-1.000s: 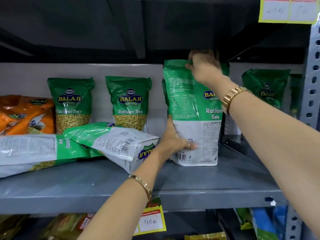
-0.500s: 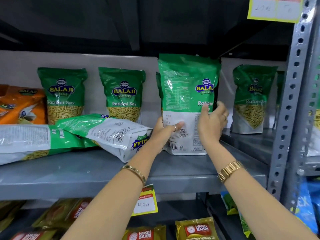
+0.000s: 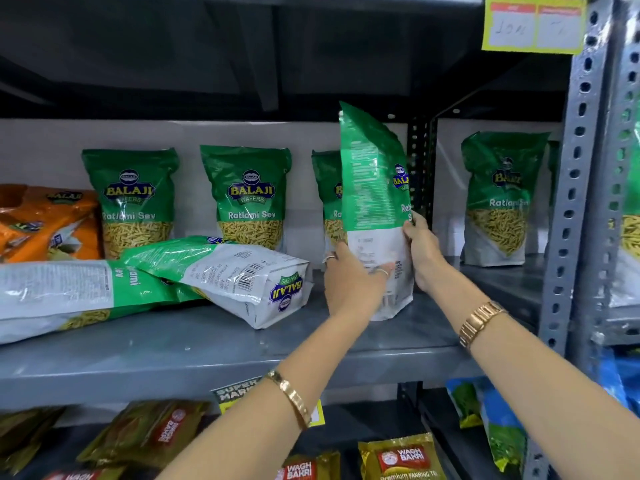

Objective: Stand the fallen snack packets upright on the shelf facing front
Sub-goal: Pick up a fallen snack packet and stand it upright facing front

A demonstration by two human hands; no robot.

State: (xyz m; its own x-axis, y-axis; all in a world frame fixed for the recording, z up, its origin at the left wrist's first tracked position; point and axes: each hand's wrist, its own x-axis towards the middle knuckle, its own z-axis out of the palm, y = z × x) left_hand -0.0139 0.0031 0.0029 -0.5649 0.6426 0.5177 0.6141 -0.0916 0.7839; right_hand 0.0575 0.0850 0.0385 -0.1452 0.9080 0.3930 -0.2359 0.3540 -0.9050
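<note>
A green and white Ratlami Sev packet (image 3: 372, 188) stands upright on the grey shelf (image 3: 214, 344), turned so its back and one narrow side face me. My left hand (image 3: 349, 282) grips its lower left and my right hand (image 3: 420, 251) grips its right edge. Two fallen packets lie to the left: one (image 3: 221, 271) tilted with its barcode up, another (image 3: 65, 292) flat beneath it. Upright packets (image 3: 131, 199) (image 3: 249, 195) stand at the back wall, and one (image 3: 329, 195) is partly hidden behind the held packet.
Orange packets (image 3: 45, 220) lie at far left. Another upright green packet (image 3: 498, 195) stands in the neighbouring bay past a perforated steel upright (image 3: 571, 188). The shelf above hangs low overhead. Tea packets (image 3: 401, 459) fill the shelf below.
The held packet has been twisted about its upright axis, now showing its narrow side. My right hand came down from the packet's top to its right edge. The fallen packets have not moved.
</note>
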